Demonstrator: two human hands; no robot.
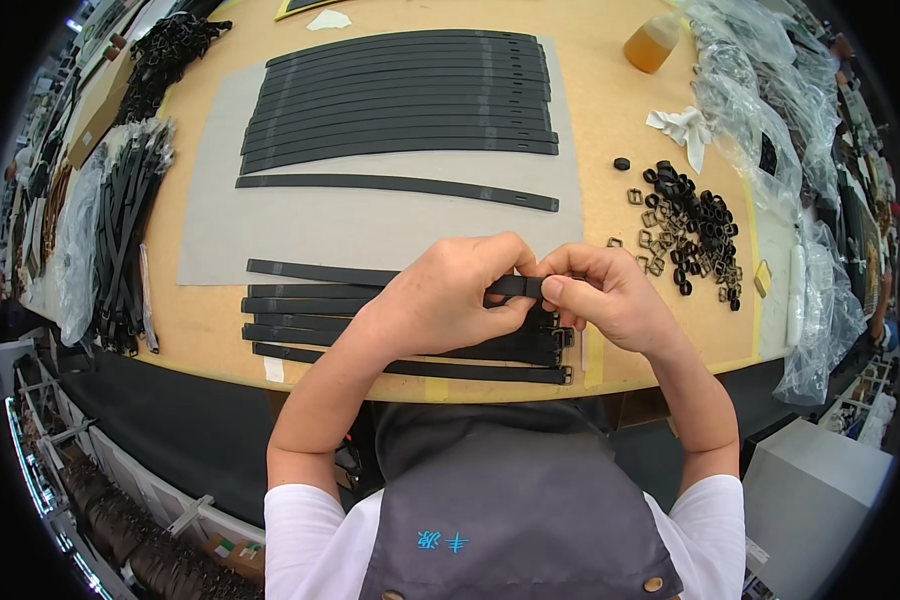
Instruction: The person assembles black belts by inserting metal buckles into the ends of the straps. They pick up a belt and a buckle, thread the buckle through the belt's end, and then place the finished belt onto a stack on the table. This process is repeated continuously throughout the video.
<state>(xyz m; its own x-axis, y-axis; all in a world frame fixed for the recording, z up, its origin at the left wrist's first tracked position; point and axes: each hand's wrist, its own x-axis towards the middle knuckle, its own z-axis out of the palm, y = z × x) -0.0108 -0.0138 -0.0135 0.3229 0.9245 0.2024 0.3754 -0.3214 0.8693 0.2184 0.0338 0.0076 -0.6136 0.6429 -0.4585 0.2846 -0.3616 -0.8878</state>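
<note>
My left hand (455, 290) is closed on a black strap (510, 286) near its right end. The strap runs out to the left beneath the hand. My right hand (610, 298) pinches the same end between thumb and fingers, close against the left fingertips. A narrow black band crosses the strap there; the fingers partly hide it. Under my hands lie several black belts (450, 372), side by side along the table's near edge. Metal buckles (567, 338) show at their right ends. Beyond my hands, a single black strap (400, 186) lies apart from a row of flat straps (390, 105).
On the right sit a pile of black loops (710, 215) and loose metal buckles (655, 240). Behind them are a white cloth (682, 128), a bottle of amber liquid (652, 45) and clear plastic bags (760, 80). Bundled black straps (130, 230) lie at the left edge.
</note>
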